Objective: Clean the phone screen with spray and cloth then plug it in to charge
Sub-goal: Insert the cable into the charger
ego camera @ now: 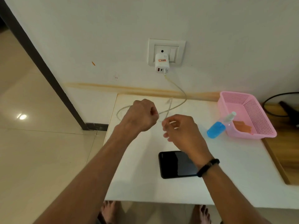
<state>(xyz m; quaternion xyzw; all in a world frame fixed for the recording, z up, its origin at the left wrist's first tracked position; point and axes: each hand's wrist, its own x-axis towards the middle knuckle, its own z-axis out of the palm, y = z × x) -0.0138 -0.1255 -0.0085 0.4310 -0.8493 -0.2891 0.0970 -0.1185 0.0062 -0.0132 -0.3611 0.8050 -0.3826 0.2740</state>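
A black phone [175, 164] lies face up on the white table [142, 183], partly under my right wrist. A white charging cable [181, 92] runs from the white charger [161, 64] in the wall socket down to the table and loops to the left. My left hand [140, 116] is closed around the cable above the table. My right hand [181, 128] pinches the cable close beside it. A blue spray bottle [216, 129] lies on its side against the pink basket [258, 110]. An orange cloth [242, 126] lies in the basket.
A wooden board [284, 151] covers the table's right side, with a black cable [275, 101] on it. The wall stands directly behind the table. Tiled floor lies to the left. My bare feet [110, 210] show below the front edge.
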